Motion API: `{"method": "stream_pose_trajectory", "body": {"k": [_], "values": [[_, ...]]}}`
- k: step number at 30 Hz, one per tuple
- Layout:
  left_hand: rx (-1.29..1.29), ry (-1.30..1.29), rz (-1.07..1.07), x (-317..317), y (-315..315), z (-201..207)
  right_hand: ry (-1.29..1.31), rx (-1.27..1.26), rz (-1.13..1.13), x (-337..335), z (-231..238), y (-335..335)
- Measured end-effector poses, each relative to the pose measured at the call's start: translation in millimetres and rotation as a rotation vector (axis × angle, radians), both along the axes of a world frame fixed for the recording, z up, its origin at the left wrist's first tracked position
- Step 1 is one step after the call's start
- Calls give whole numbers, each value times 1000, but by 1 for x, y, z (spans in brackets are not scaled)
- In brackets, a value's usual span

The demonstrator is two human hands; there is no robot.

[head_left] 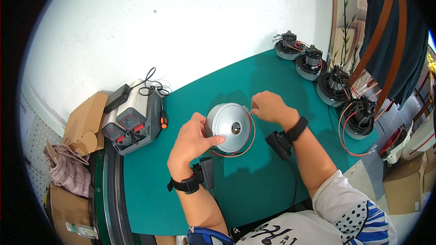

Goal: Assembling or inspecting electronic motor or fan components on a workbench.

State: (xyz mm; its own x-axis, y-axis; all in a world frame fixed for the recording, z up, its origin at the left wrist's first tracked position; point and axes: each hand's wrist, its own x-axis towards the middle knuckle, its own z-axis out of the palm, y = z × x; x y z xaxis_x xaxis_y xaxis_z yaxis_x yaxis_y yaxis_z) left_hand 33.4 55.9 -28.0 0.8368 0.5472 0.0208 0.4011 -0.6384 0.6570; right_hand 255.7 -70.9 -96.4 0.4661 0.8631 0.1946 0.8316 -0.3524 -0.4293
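Note:
A round silver metal motor (226,121) lies on the green mat, its domed face with a small central hole turned up. My left hand (190,138) grips it from the left, thumb across the top face and fingers along the side. Red and orange wires (249,144) loop around its right and lower edge. At the motor's upper right rim, my right hand (272,108) has its fingers closed together by a small pale connector (246,108). Whatever those fingertips hold is hidden. Both wrists carry black straps with small dark boxes.
Several similar motors with black tops (333,86) line the mat's right side, wires trailing. At left stand a grey and white tool case (141,122), an orange-handled screwdriver (164,120) and an open cardboard box (86,120). A white wall (181,27) borders the green mat (181,213).

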Motion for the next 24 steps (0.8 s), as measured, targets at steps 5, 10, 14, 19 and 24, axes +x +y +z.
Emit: {"method": "stream_pose_trajectory", "body": {"k": [5, 10, 14, 19, 24], "values": [[14, -11, 15, 0, 0, 2, 29, -7, -49, -9, -26, 17], [5, -35, 17, -2, 0, -2, 69, 146, 7, -12, -44, 24], [58, -15, 39, -12, -4, -7, 246, 81, 23, -4, -34, 24], [67, -33, 49, -31, -17, -15, 843, 172, 244, 5, -25, 12], [93, -170, 60, -45, -50, -29, 1174, 278, 366, 7, -33, 13]]}}
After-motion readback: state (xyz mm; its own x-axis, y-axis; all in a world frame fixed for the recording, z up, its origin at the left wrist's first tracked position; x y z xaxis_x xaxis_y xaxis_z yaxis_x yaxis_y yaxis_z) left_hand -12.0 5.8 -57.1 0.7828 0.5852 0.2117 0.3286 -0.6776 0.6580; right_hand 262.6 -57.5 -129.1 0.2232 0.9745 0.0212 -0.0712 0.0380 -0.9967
